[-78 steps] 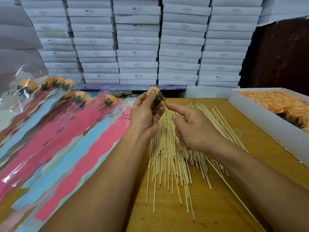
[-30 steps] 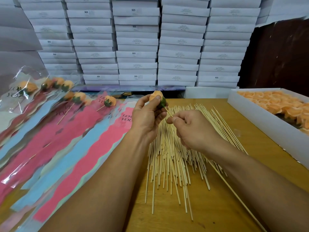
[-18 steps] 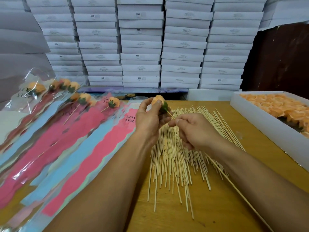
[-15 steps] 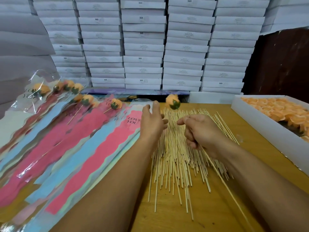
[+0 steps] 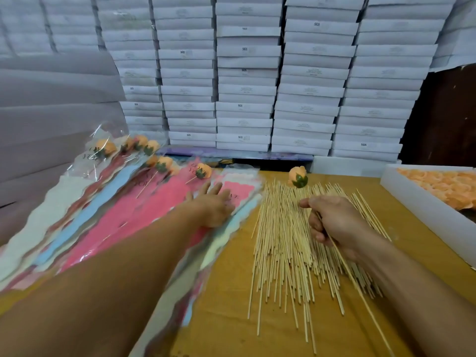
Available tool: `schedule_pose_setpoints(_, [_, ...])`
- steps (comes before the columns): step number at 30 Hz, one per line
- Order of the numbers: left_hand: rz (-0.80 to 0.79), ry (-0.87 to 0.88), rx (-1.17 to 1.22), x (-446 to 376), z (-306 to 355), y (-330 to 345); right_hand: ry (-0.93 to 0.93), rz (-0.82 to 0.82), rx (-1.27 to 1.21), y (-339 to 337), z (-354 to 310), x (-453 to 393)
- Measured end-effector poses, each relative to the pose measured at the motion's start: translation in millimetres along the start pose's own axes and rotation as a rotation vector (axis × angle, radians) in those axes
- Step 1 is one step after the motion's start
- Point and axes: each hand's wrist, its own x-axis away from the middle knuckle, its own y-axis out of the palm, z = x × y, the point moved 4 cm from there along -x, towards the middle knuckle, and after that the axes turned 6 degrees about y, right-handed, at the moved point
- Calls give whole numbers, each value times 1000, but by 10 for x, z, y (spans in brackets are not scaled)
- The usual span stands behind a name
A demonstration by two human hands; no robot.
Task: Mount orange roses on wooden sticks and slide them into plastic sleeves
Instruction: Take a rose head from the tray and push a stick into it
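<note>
Wall of stacked white boxes (image 5: pixel 247 73) across the back, from ten to two o'clock. Wooden table (image 5: pixel 231 318) below, carrying everything. At nine o'clock, fanned plastic sleeves (image 5: pixel 154 202) in pink, blue and white, several already filled with orange roses on sticks (image 5: pixel 164 163) near their far ends. At three o'clock, white tray (image 5: pixel 425 210) of loose orange rose heads (image 5: pixel 443 186). At six o'clock, heap of bare wooden sticks (image 5: pixel 283 248) spread on the table. Left hand (image 5: pixel 213 204) flat on the nearest pink sleeve, fingers straight, grip released. Right hand (image 5: pixel 334 222) over the heap, grip clenched round one stick (image 5: pixel 360 284), orange rose (image 5: pixel 298 176) mounted on its far tip at twelve o'clock, raised above the heap.
</note>
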Motion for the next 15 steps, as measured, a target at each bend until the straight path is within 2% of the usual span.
schedule_pose_setpoints(3, [-16,-29,19,-40,-176,222,7,-2,11,-3,11,-10])
schedule_pose_setpoints(7, [111,-14,9,-38,-145,273,26,5,20,-25,36,-34])
schedule_pose_setpoints(10, [169,-12,-7,4,-102,215,62,2,3,-13,47,-45])
schedule_pose_setpoints(12, [150,-21,-20,61,-39,129,106,-11,-23,6,58,-53])
schedule_pose_setpoints(15, [190,51,-146,198,197,-122,183,-19,-93,18,85,-66])
